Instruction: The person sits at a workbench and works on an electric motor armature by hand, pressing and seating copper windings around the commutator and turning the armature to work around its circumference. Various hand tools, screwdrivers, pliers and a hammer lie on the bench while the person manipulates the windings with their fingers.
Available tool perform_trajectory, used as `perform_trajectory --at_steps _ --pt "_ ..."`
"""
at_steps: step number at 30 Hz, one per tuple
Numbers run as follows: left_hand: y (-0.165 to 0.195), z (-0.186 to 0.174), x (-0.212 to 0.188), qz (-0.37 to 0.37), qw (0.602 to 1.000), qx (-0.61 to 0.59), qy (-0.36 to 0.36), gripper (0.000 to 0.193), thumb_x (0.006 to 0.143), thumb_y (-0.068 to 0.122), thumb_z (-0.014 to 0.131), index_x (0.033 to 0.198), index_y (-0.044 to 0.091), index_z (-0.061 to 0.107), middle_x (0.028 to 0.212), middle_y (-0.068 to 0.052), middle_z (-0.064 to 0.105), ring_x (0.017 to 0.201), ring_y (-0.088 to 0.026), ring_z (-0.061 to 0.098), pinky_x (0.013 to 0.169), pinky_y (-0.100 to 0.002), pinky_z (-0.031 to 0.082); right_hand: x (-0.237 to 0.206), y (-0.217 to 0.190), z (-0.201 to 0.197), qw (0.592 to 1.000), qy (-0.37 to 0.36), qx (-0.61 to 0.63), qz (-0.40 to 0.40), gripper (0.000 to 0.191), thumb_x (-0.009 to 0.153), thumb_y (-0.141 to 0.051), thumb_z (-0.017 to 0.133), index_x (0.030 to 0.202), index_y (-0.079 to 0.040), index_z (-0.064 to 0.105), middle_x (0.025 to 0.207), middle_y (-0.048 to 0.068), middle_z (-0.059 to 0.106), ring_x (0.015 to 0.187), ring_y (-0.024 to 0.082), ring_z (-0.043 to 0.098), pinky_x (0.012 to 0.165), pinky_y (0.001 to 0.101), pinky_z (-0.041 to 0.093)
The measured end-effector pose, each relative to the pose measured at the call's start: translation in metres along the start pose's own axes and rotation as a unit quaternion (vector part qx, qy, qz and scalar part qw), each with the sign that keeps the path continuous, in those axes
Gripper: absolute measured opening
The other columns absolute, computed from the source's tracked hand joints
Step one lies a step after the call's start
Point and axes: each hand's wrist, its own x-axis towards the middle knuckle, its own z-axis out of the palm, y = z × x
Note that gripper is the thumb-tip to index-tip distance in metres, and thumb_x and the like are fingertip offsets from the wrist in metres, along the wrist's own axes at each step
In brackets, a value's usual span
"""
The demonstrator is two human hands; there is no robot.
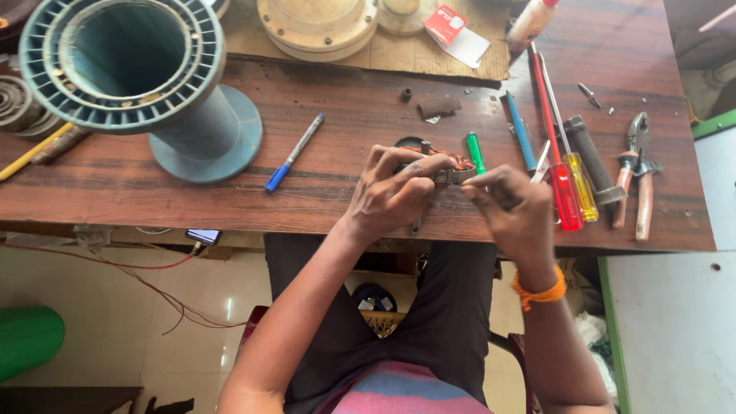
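Both hands are pinched shut on a small copper-wound stator (448, 165) at the near edge of a scuffed dark wooden bench (115, 184): left hand (395, 192) curled over it, right hand (514, 211) gripping its end. Screwdrivers (563, 184) and pliers (636, 172) lie just right of the hands, a blue marker (294, 153) and big teal spool (130, 73) off left. Pale tiled floor (153, 307) below.

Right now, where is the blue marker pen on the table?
In the head view the blue marker pen lies slanted on the wooden table, left of the left hand and just right of the base of the big blue-grey spool.
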Motion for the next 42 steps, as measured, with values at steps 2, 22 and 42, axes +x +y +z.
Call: perform_trajectory --at_steps 2,22,42 --pt "0.0 -0.001 -0.001 -0.003 1.0 0.004 -0.003 0.029 0.089 0.013 0.081 0.097 0.013 0.053 0.137 0.004 0.066 0.117 -0.02 0.06 0.099 -0.038 0.045 -0.01 0.007 0.008 0.999 0.008 -0.01 -0.032 0.005 0.095 0.002 0.075 0.098 0.003 0.073 0.075 0.01 0.066 0.069 0.011 0.057 0.06 0.025 0.043" --pt "-0.017 -0.033 0.01 -0.08 0.99 -0.034 -0.107 0.079 0.081 -0.003 0.075 0.152 0.015 0.045 0.125 -0.003 0.072 0.114 -0.023 0.066 0.097 -0.041 0.052 -0.008 0.044 0.061 0.973 0.092 0.078 -0.198 0.019 0.083 0.015 0.073 0.096 0.001 0.074 0.069 0.009 0.066 0.057 0.015 0.061 0.056 0.0267 0.045" --pt "-0.015 -0.026 0.015 0.017 0.99 0.1 -0.094 0.047 0.084 0.018 0.079 0.127 0.036 0.073 0.136 0.011 0.053 0.12 -0.016 0.052 0.103 -0.036 0.048 0.001 0.034 0.063 0.974 0.067 0.137 -0.167 0.022 0.084 0.014 0.062 0.101 0.001 0.07 0.083 0.011 0.071 0.071 0.017 0.07 0.063 0.0277 0.052"
